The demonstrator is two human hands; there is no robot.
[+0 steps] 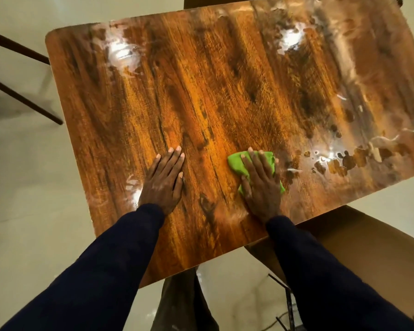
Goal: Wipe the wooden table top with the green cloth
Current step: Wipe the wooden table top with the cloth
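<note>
On one worktop (pixel 225 80), two hands: right hand (pixel 261 182) flat, pressing one green cloth (pixel 234 163); left hand (pixel 164 180) flat, empty.

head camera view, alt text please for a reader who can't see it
A person's right hand presses a green cloth flat on a glossy wooden table top, seen from above. The left hand lies flat on the wood beside it, and wet smears shine along the far and right sides.

Wooden table top (pixel 225 91) lies open ahead; brown box (pixel 359 249) adjoins its right edge.
</note>
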